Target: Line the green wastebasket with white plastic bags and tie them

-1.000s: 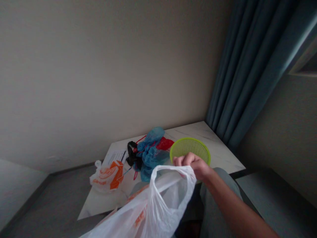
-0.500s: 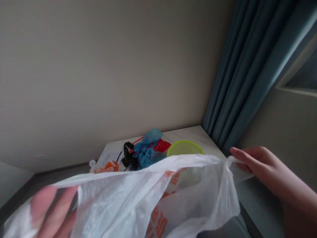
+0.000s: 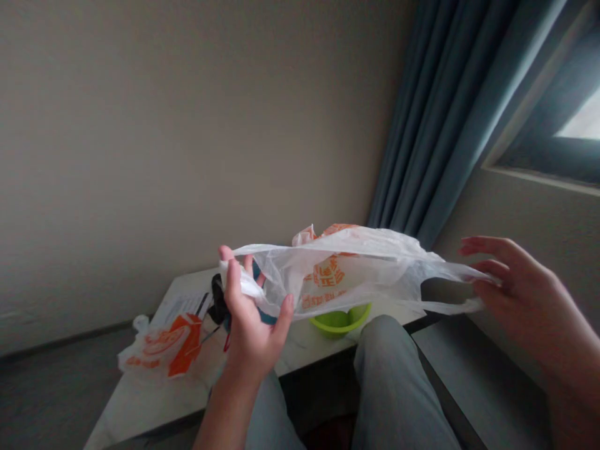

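A white translucent plastic bag (image 3: pixel 370 262) with orange print is stretched sideways between my two hands above the table. My left hand (image 3: pixel 253 319), palm up, has one end of the bag looped round its fingers; its thumb stands apart near the bag's lower edge. At the other end, my right hand (image 3: pixel 520 281) pinches the gathered handle between thumb and fingers. The bag's mouth gapes toward me, and printed orange characters show inside. Under the bag sits a lime-green basket (image 3: pixel 340 322), partly covered by it.
Another white and orange plastic bag (image 3: pixel 164 347) lies on the white marbled table (image 3: pixel 126 400) at left, near a printed sheet (image 3: pixel 180 304) and a black bag (image 3: pixel 217 300). My knees (image 3: pixel 394 350) are close to the table's front edge. Blue curtains (image 3: pixel 407 125) hang at right.
The bag has moved away from me and up in view, now stretched less wide. My left hand has come rightward into full view. The view has tipped, showing my knees and more table.
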A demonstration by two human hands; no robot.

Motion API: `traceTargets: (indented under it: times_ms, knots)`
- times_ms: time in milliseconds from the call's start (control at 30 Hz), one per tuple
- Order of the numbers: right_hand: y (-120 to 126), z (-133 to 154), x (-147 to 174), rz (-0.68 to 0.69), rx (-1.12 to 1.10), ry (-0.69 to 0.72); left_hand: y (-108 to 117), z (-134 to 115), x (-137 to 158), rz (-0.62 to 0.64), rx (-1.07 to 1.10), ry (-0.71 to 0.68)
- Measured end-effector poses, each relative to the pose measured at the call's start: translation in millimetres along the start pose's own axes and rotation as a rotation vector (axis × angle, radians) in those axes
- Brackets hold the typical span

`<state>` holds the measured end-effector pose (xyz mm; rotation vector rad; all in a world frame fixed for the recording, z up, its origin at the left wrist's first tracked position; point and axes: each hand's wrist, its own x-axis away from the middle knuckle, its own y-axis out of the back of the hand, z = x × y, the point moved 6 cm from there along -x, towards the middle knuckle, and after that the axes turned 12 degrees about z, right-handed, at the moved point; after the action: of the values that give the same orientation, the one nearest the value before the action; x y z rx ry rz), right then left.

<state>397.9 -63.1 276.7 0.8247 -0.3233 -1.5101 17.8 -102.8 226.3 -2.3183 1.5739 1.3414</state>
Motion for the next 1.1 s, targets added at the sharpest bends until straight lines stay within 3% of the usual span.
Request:
traceTargets:
  times_ms: [100, 300, 567, 767, 1000, 1100]
  knots:
    - [-9.7, -13.9, -8.0, 0.005, 0.062, -0.019, -34.4, 22.0, 4.9, 0.090, 0.009, 0.094]
    - [-54.5, -41.9, -17.6, 0.087, 0.121, -0.164, -74.6, 61.5, 20.9, 0.154, -0.268, 0.258]
    - [-139.9, -57.1, -22.6, 0.256, 0.495, -0.147, -95.0, 93.8, 25.9, 0.331, -0.673, 0.309]
    - [-186.6, -65.0, -45.9, 0.282, 0.704, -0.155, -110.2, 115.8, 24.4, 0.545, -0.785, 0.321]
    - [-222.1, -80.2, -82.8, 0.126, 0.751, -0.136, -132.2, 141.3, 13.6, 0.616, -0.851, 0.288]
    - [-236.3, -88.4, -99.9, 0.139, 0.748, -0.103, -142.7, 157.4, 12.8, 0.645, -0.834, 0.279]
